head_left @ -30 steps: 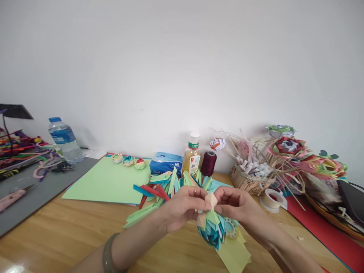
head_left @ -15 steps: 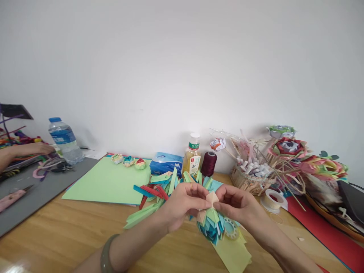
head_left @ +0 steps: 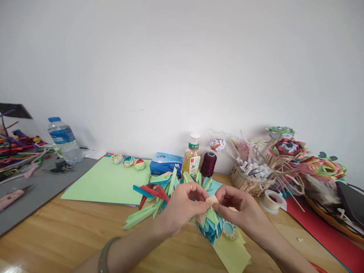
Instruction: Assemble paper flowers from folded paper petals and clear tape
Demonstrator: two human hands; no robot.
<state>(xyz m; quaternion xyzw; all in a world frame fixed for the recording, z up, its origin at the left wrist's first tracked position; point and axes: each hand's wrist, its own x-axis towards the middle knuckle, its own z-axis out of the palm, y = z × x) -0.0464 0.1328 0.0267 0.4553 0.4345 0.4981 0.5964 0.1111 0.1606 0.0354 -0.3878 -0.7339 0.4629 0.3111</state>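
- The left hand (head_left: 182, 206) and right hand (head_left: 239, 206) meet right of centre in the lower frame, each with thumb and forefinger closed in a pinch on a peach paper piece (head_left: 211, 200); the remaining fingers curl loosely.
- Directly below that pinch is the blue-green paper flower (head_left: 210, 230), the peach piece at its upper end.
- The flower's layered blue tips point toward the bottom edge of the frame; the line from peach piece to tips runs nearly upright.
- Fingertips hide the sides of the peach piece, so how it joins the flower cannot be told.
- Just right of the flower, a round toothed ring (head_left: 229, 229) lies over yellow-green paper (head_left: 233, 252), partly covered.
- Behind the left hand, folded paper strips (head_left: 150, 204) overlap, some hidden by the wrist.
- The bracelet (head_left: 105, 254) at lower left is cut off by the bottom edge.
- The dark panel (head_left: 15, 110) at far left is also cut off.
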